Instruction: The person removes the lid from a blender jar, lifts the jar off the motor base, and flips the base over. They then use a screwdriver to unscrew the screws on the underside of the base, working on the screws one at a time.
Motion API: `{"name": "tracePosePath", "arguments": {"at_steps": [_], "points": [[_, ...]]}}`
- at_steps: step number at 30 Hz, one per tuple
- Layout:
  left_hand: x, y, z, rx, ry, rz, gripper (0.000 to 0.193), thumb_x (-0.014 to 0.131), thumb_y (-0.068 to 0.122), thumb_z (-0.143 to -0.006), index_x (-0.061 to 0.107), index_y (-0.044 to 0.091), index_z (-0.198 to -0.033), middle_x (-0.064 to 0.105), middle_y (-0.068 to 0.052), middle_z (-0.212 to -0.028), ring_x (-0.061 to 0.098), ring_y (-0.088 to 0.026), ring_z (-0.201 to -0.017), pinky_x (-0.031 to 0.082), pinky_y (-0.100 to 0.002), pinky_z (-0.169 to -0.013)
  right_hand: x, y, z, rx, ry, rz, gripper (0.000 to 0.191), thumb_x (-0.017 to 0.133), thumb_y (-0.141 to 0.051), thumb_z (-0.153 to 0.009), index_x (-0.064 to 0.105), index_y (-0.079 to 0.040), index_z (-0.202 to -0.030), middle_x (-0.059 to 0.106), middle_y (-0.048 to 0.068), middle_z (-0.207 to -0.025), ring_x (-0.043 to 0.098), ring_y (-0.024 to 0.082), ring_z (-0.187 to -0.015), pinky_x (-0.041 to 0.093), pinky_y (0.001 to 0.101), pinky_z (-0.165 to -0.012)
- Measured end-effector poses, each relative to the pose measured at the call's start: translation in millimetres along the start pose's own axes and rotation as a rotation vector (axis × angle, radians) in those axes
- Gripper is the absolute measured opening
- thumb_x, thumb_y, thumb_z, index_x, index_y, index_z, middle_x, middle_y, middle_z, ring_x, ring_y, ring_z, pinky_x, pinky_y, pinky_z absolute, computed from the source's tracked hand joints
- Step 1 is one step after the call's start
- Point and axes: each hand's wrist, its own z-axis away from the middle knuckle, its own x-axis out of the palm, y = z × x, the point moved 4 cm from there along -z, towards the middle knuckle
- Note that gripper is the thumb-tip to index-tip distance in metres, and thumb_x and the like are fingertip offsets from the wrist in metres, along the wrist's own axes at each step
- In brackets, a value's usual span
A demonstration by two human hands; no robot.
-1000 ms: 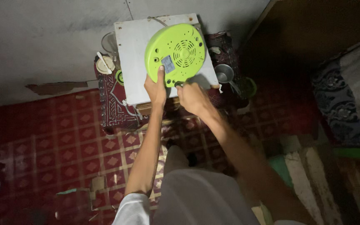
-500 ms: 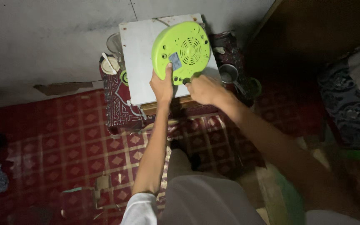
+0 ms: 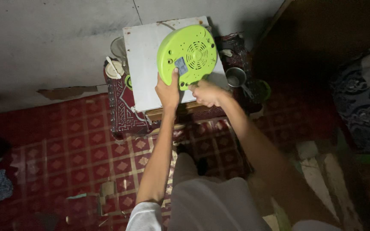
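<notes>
Hands hold tight: our left hand (image 3: 168,92) and right hand (image 3: 206,92) grip the near rim of the green disc (image 3: 188,54); it looks stiff, light, smooth.

Round lime-green plastic appliance base (image 3: 188,54) held underside up, vent grille and small label showing, over a white square tabletop (image 3: 144,64). Left hand (image 3: 168,90) grips its lower edge, thumb on the label; right hand (image 3: 205,92) pinches the rim just beside it. Small metal cup (image 3: 236,77) sits right of the tabletop. Red diamond-patterned floor mat (image 3: 78,158) lies below.
</notes>
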Motion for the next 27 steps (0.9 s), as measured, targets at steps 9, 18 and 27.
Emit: {"name": "tracePosePath", "arguments": {"at_steps": [9, 18, 27], "points": [[4, 1, -5, 0.000, -0.025, 0.024, 0.046, 0.070, 0.036, -0.094, 0.065, 0.000, -0.122, 0.079, -0.018, -0.102, 0.075, -0.022, -0.094, 0.057, -0.037, -0.086, 22, -25, 19, -0.250, 0.371, 1.324, 0.017, 0.064, -0.010, -0.088, 0.077, -0.003, -0.098, 0.074, 0.014, -0.095, 0.075, 0.032, -0.081, 0.059, 0.0460, -0.066], [11, 13, -1, -0.024, -0.005, -0.024, 0.046, 0.070, 0.038, -0.093, 0.064, 0.002, -0.120, 0.079, -0.018, -0.097, 0.078, -0.026, -0.090, 0.058, -0.039, -0.083, 10, -25, 39, -0.554, 0.551, 1.570, 0.029, 0.068, -0.006, -0.082, 0.069, 0.005, -0.109, 0.074, 0.012, -0.071, 0.076, 0.026, -0.065, 0.059, 0.0385, -0.055], [16, 22, -1, 0.001, -0.002, -0.069, 0.045, 0.070, 0.039, -0.093, 0.064, 0.002, -0.118, 0.078, -0.020, -0.095, 0.078, -0.030, -0.089, 0.058, -0.041, -0.082, -18, -39, 55, -0.476, 0.491, 0.575, 0.040, 0.077, -0.030, -0.090, 0.065, 0.001, -0.112, 0.074, 0.017, -0.087, 0.069, 0.021, -0.071, 0.055, 0.0383, -0.061]]}}
